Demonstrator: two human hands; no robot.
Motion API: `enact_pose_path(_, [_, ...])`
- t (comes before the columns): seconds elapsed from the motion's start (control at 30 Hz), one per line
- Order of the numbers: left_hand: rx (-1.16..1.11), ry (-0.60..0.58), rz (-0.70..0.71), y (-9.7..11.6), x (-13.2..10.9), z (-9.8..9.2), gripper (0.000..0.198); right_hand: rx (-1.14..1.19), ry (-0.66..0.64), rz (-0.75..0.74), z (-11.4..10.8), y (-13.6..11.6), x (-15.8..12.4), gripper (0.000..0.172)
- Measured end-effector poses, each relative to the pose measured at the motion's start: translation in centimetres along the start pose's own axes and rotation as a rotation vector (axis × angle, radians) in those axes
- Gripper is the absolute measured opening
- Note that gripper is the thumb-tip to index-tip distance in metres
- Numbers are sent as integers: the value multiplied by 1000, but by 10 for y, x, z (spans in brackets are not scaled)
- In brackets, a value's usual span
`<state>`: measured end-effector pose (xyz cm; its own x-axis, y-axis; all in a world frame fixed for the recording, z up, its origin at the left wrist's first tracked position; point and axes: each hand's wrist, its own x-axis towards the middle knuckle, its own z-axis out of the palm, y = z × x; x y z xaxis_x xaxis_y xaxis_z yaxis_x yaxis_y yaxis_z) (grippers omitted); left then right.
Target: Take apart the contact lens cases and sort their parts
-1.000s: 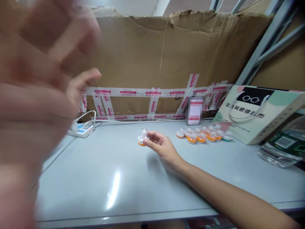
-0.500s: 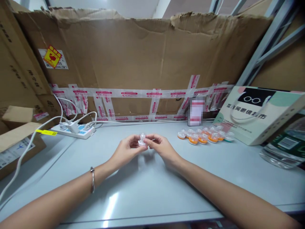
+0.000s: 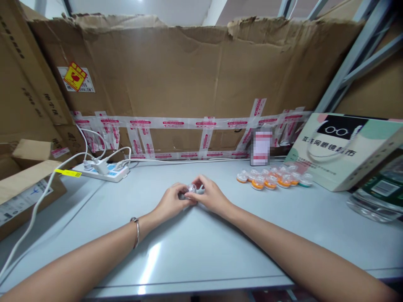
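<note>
A small clear plastic case [image 3: 192,188] with a domed top is held between both hands above the middle of the table. My left hand [image 3: 175,199] closes round its left side with thumb and fingers. From the right, my right hand [image 3: 212,193] grips it with thumb and bent fingers. Much of the case is hidden by the fingertips, and its lower part does not show clearly. Off to the right, several similar clear cases with orange or teal bases [image 3: 270,182] stand in a close group on the table [image 3: 201,247].
A white power strip [image 3: 110,173] with plugs and cables lies at the left, near an open carton [image 3: 28,188]. A blurred phone-like panel [image 3: 261,147] leans on the big cardboard sheet [image 3: 176,71]. A paper gift bag [image 3: 333,155] and a large water bottle [image 3: 378,193] stand right.
Both hands have lowered the case slightly toward the table. It has turned in the fingers, and the right fingers now arch over it. The whole view has shifted a little.
</note>
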<state>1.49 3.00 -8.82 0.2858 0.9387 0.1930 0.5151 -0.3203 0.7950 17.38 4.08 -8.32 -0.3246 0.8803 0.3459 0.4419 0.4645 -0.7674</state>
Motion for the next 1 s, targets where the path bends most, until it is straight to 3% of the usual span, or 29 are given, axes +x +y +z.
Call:
enact_pose_path(0.07, [31,13,-10,0,0,1,21,43,-74,-73,0,0,-1,22])
enact_pose_path(0.17, [40,13,-37,-1,0,1,25,121,-100,-66,0,2,-3,50])
enact_pose_path(0.23, [47,10,-35,-2,1,1,25,107,-61,-22,1,4,-3,58])
enact_pose_path(0.4, [53,-1,-32,-2,1,1,25,159,-100,-157,1,2,-5,42])
enact_pose_path(0.5, [47,-4,-56,-3,1,1,29,197,-22,-205,-7,1,-2,43])
enact_pose_path(0.6, [32,8,-62,-3,1,1,31,62,171,-184,-29,9,12,39])
enact_pose_path(0.7, [23,10,-62,-3,0,0,30,-233,262,-32,-68,26,39,30])
enact_pose_path(0.73, [22,7,-60,-3,-1,-1,30,-349,242,60,-82,34,50,30])
enact_pose_path(0.87, [17,6,-38,-3,-1,-2,29,-497,132,202,-127,65,84,25])
enact_pose_path(1.0, [14,9,-42,-3,-2,-3,30,-612,-12,333,-138,93,97,24])
